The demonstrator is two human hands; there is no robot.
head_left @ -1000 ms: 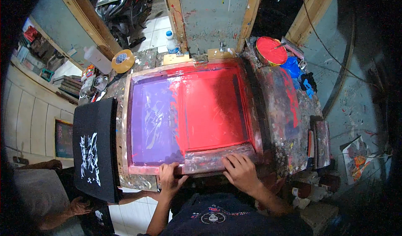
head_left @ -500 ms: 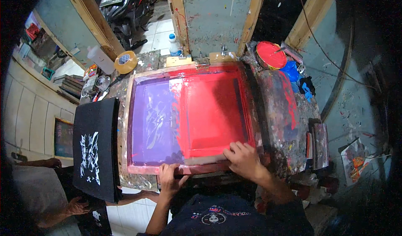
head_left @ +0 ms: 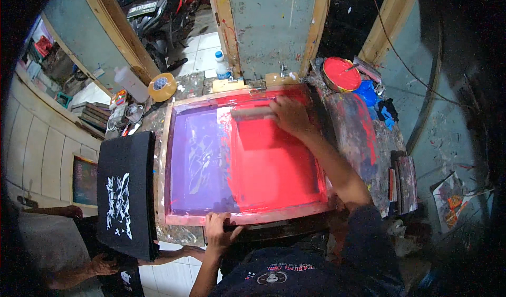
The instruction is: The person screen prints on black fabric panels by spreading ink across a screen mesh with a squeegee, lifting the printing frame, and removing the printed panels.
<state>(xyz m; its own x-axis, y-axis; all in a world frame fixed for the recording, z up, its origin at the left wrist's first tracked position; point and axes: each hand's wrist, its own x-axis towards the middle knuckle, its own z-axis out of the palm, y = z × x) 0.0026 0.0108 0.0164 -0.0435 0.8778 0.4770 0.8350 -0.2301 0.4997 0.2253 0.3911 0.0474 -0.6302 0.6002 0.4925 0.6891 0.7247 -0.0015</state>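
My right hand (head_left: 289, 116) grips the long grey-brown squeegee (head_left: 252, 113) at twelve o'clock; my left hand (head_left: 217, 232), its grip unclear, rests at seven o'clock on the pink-stained wooden frame (head_left: 295, 214), probably steadying it.

This is a small screen-printing workshop, as shown by the wooden-framed screen (head_left: 167, 170) coated in red ink on one half and bare purple on the other, the squeegee (head_left: 252, 113) lying across it, and the tub (head_left: 347, 89) of red ink at the far right. Colour smears and spatters the worktop (head_left: 184, 235) and the grey panel (head_left: 269, 28) behind it, while a black fabric piece (head_left: 139, 191) with a white print lies at the left. A motorbike (head_left: 153, 25) stands on the tiled floor (head_left: 205, 46) beyond the open doorway.
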